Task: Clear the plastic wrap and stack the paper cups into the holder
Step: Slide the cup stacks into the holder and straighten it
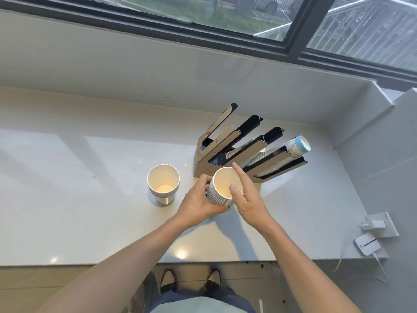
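- Foreground, bottom edge: two dark shoes (pixel 190 281) on a tiled floor, seen past the front lip of the pale counter (pixel 90 199); both bare forearms reach forward over that lip.
- Left hand (pixel 199 201): fingers curled around the outer wall of a held stack of paper cups (pixel 222 188), thumb under its lower end; the grip is closed on the stack, which is lifted clear of the counter and tilted, mouth towards the camera.
- Right hand (pixel 247 195): spread loosely, grasping nothing; the thumb tip rests on the near rim of the held stack, the index finger (pixel 239 172) lies extended across the far rim, the remaining fingers hang apart to the right.
- Second stack of cups (pixel 163 185): upright on the counter just left of the hands, mouth up, apart from the held stack.
- Cup holder (pixel 234 150): dark slanted channels with tan side panels, standing just behind the hands; the right-hand channels hold rows of cups (pixel 295 147), one printed cup protruding at the upper end; the left-hand channels show dark interiors.
- Right margin: a white wall socket with plugged adapter (pixel 376 224) and a small white device (pixel 366 243) with trailing cable.
- Background: a dark-framed window (pixel 300 35) above the counter's raised back ledge.
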